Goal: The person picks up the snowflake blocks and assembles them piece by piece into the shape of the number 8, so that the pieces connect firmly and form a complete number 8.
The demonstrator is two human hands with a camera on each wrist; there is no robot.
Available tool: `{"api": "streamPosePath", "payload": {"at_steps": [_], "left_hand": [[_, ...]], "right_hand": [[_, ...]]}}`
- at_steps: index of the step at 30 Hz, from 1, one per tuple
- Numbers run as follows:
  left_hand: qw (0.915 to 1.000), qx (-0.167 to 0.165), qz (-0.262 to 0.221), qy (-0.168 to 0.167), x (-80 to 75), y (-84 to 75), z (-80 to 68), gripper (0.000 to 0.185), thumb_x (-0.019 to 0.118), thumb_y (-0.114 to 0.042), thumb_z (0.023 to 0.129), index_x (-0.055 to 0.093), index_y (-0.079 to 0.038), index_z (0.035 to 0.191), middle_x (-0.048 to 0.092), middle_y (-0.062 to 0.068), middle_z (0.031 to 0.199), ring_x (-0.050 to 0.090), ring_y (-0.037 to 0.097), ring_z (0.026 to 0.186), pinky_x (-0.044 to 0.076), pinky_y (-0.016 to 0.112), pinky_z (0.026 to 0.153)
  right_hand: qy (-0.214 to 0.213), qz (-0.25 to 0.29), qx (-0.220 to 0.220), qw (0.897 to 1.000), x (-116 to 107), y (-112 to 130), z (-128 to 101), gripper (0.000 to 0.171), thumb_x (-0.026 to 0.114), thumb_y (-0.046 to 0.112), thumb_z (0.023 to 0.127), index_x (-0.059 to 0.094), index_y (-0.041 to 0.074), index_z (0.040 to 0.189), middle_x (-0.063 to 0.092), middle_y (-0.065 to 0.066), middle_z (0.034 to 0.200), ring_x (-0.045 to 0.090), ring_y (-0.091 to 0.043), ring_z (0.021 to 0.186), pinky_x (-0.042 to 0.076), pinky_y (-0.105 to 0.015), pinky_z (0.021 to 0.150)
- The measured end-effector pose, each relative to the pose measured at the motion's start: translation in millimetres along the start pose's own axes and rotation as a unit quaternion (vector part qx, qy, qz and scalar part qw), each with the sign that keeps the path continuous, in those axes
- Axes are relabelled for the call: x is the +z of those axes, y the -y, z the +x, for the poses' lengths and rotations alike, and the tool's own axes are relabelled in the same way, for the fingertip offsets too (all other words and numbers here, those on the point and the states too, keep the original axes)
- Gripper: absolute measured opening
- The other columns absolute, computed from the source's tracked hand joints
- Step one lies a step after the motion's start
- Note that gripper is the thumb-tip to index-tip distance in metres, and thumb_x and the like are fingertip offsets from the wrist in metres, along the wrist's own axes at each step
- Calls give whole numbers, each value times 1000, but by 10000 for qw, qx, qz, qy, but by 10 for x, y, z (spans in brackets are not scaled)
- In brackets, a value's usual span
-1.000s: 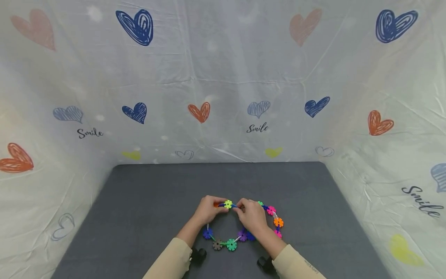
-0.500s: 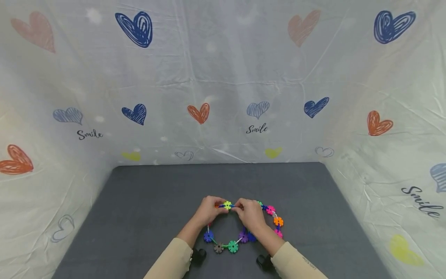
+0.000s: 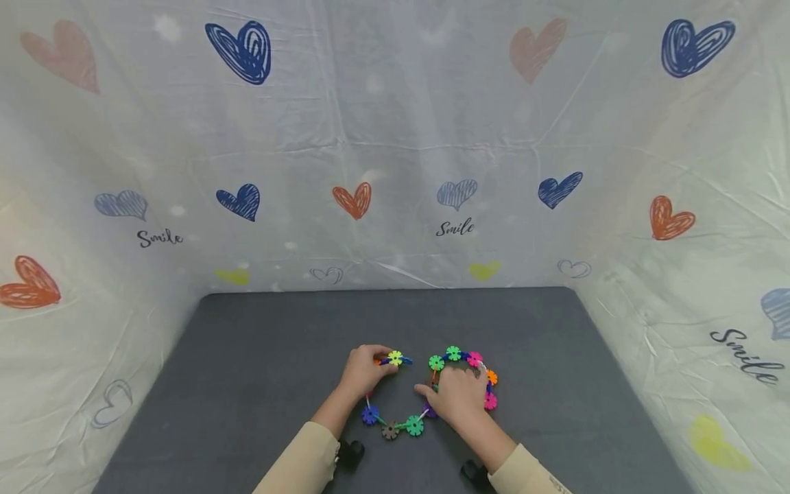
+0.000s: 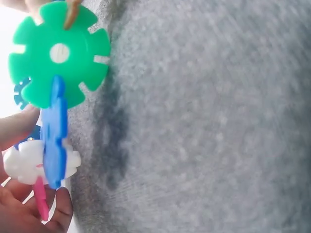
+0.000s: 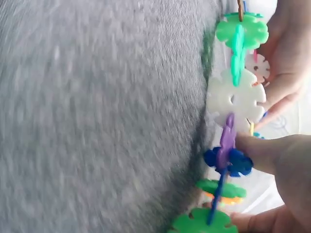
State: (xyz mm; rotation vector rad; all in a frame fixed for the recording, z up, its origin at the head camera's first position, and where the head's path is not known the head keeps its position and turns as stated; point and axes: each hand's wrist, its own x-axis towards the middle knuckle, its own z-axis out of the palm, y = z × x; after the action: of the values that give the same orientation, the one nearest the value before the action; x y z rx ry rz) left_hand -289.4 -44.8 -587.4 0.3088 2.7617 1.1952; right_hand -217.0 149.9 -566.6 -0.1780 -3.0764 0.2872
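Head: left hand (image 3: pixel 363 370) pinches chain (image 3: pixel 415 425) end by yellow disc (image 3: pixel 395 357); right hand (image 3: pixel 455 394) rests on the other side, grip unclear. Left wrist: fingertips (image 4: pixel 58 211) clamp blue disc (image 4: pixel 52 136). Right wrist: fingers (image 5: pixel 260 150) pinch chain. Light, rigid pieces, joints likely pop; hold at discs

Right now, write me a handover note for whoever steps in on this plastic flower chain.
Left hand: pinches the chain's left end by the yellow disc.
Right hand: lies over the right side of the chain; its grip cannot be judged from the head view.
Chain: a near-ring of notched discs on the grey mat.
Done: most discs are linked.
Left: there is a gap at the far side between the yellow disc and the green disc, so the ring is probably yet to be joined there.
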Motion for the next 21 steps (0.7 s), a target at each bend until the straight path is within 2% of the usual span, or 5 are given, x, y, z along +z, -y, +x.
{"api": "streamPosePath", "payload": {"at_steps": [4, 8, 12, 16, 21], "left_hand": [[9993, 124, 325, 135, -22, 0, -34, 35, 84, -30, 83, 76, -13, 112, 75, 5, 104, 69, 23, 97, 56, 45, 83], [9960, 169, 806, 357, -52, -35, -104, 31, 84, -38, 81, 77, -16, 101, 71, 1, 99, 65, 18, 87, 54, 41, 75], [9920, 109, 1190, 416, -54, -71, -140, 39, 83, -50, 79, 77, -18, 101, 66, 0, 99, 61, 18, 85, 53, 41, 73], [9912, 376, 1249, 234, -5, -112, -147, 37, 82, -43, 84, 76, -19, 112, 70, 1, 107, 66, 23, 97, 55, 46, 82], [9896, 699, 1253, 111, 68, -182, -140, 20, 79, -28, 88, 79, -20, 107, 72, 1, 107, 68, 24, 100, 55, 47, 84]], "right_hand": [[138, 242, -197, 9994, 16, 24, 65, 49, 82, 52, 79, 55, 15, 62, 49, 0, 58, 53, -23, 63, 40, -64, 93], [-33, 348, -751, 9966, 19, 8, 185, 30, 85, 40, 80, 70, 14, 82, 64, -1, 76, 60, -26, 80, 43, -59, 88], [33, 507, -1280, 9905, 36, -48, 313, 28, 87, 36, 79, 76, 16, 95, 71, 0, 90, 62, -25, 91, 44, -57, 92], [168, 628, -1701, 9833, 56, -90, 407, 30, 85, 37, 81, 77, 15, 99, 72, 0, 93, 61, -23, 90, 46, -54, 92], [47, 506, -2091, 9766, 80, -123, 485, 34, 82, 42, 82, 79, 17, 103, 74, 2, 96, 63, -22, 91, 47, -51, 91]]}}
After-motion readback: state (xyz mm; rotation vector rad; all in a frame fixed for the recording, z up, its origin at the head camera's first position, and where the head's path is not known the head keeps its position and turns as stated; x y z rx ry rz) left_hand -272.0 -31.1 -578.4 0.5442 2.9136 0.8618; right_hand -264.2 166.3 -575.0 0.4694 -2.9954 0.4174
